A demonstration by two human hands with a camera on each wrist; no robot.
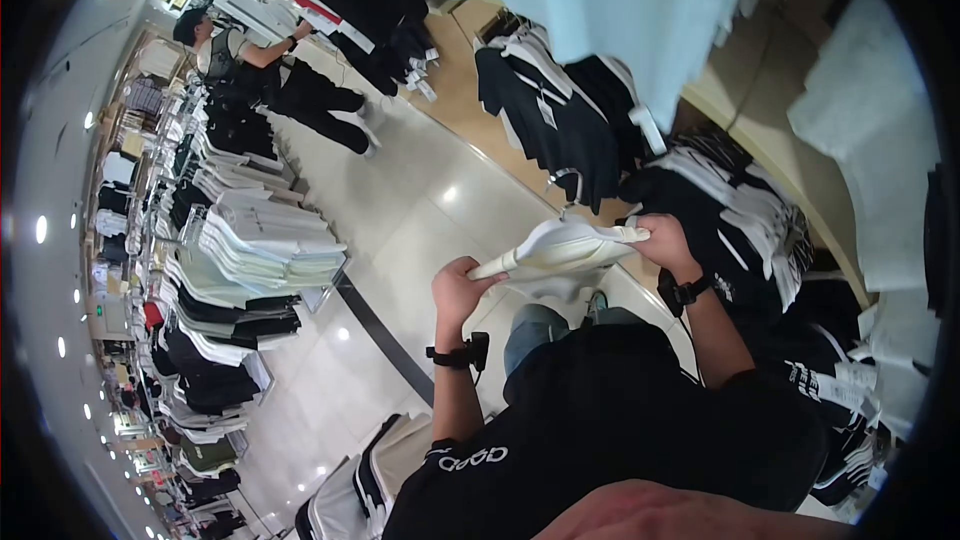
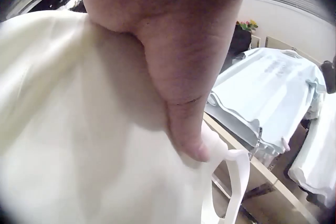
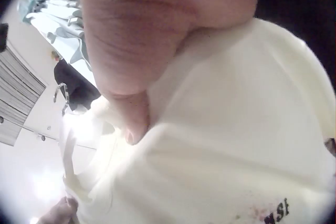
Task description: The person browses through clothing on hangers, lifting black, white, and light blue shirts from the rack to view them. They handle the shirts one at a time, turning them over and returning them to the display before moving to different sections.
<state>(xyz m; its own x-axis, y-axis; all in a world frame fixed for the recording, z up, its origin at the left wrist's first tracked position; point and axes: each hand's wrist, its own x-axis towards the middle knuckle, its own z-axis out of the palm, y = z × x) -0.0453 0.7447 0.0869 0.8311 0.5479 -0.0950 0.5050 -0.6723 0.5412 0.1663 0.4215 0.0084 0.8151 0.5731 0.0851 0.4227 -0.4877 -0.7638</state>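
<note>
A cream-white shirt (image 1: 560,245) on a white hanger (image 1: 566,180) is held out in front of me at chest height. My left hand (image 1: 462,285) grips one shoulder end of the shirt and my right hand (image 1: 665,238) grips the other. In the left wrist view my left hand (image 2: 178,50) presses its thumb into the cream fabric (image 2: 79,145), beside the hanger's (image 2: 239,182) white arm. In the right wrist view my right hand (image 3: 147,35) pinches the fabric (image 3: 236,145), which carries small dark print near its lower edge.
A rack of black shirts (image 1: 560,110) hangs just beyond the hanger, and black-and-white garments (image 1: 740,220) crowd the right. Racks of pale shirts (image 1: 250,240) line the left of a glossy tiled aisle (image 1: 400,210). Another person (image 1: 270,60) stands far down it. Light blue shirts (image 2: 268,92) hang nearby.
</note>
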